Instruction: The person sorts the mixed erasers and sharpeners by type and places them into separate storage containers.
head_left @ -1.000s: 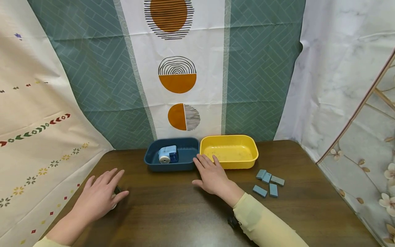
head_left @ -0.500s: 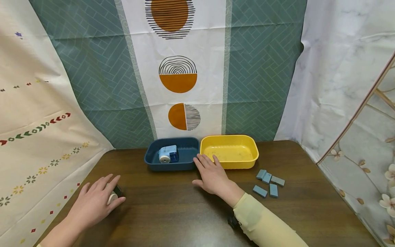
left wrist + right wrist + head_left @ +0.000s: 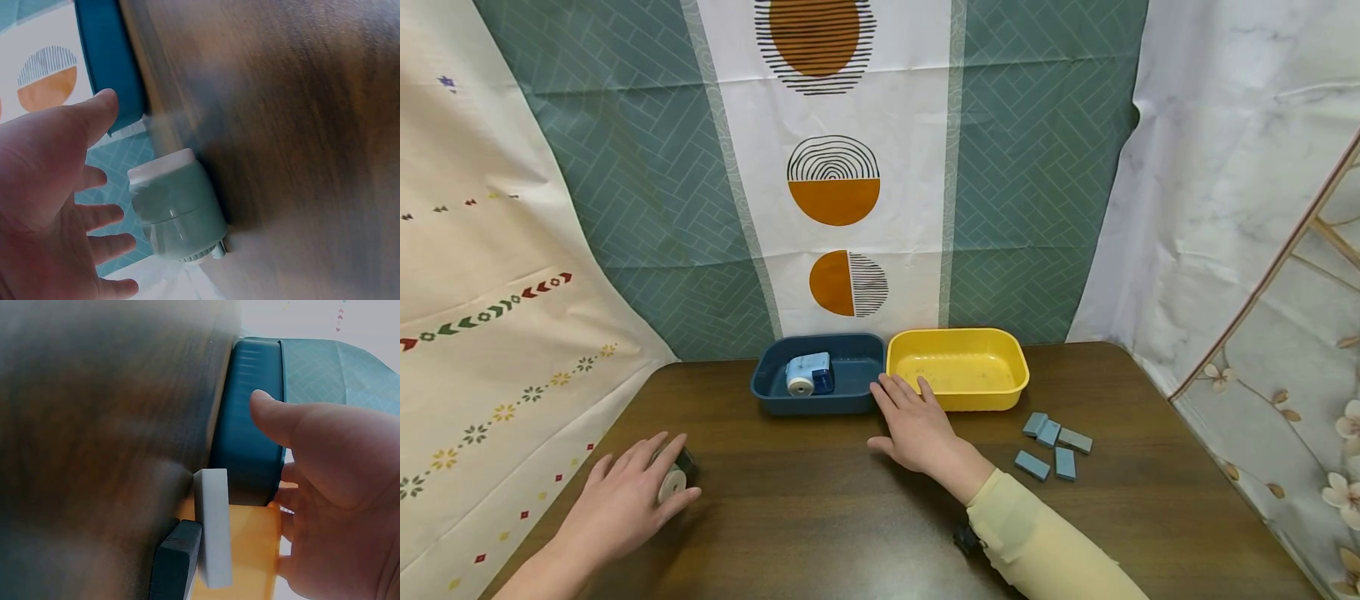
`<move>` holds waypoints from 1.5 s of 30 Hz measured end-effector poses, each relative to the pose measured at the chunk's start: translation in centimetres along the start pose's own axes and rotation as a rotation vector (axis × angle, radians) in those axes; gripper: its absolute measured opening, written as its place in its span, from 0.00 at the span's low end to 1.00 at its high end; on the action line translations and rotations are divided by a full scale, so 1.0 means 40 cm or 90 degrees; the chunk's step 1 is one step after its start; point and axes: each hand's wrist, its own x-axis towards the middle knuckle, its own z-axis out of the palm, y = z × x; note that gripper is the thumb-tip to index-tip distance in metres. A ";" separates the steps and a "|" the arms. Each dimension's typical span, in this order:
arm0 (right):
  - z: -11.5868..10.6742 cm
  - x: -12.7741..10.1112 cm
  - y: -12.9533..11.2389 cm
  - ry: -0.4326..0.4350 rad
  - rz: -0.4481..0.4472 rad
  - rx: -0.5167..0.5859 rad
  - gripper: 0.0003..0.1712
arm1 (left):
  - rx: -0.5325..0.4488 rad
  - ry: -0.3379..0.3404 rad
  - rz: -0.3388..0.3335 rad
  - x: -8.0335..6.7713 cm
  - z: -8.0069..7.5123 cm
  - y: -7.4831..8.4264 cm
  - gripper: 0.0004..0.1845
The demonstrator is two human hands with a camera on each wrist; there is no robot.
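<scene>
My left hand (image 3: 628,496) is open, its fingers spread beside a green pencil sharpener (image 3: 178,209) on the table's left. In the left wrist view a gap shows between the fingers and the sharpener, which has a white rim. From the head view the hand partly covers it, leaving its white round end in sight. My right hand (image 3: 913,425) is also open, fingertips at the near edges of the dark blue bin (image 3: 820,406) and the yellow bin (image 3: 958,402). Below that hand, the right wrist view shows a pale block (image 3: 214,528) and a dark block (image 3: 174,562), both hidden from the head view.
Inside the dark blue bin, at its left, lies a light blue pencil sharpener (image 3: 808,373). Several small grey-blue blocks (image 3: 1064,462) are scattered on the wooden table (image 3: 805,517) to the right of my right hand. Patterned cloths (image 3: 1030,208) hang behind and at both sides.
My left hand has drawn left and slightly toward me, uncovering more of the green pencil sharpener. My right hand has stayed in place.
</scene>
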 end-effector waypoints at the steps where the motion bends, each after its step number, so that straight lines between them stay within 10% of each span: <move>1: -0.001 -0.001 -0.001 0.001 0.000 0.000 0.52 | -0.001 -0.006 -0.002 -0.001 0.001 -0.002 0.47; 45: -0.007 -0.004 -0.003 -0.002 -0.002 0.009 0.52 | -0.059 -0.005 -0.024 -0.032 0.046 -0.112 0.53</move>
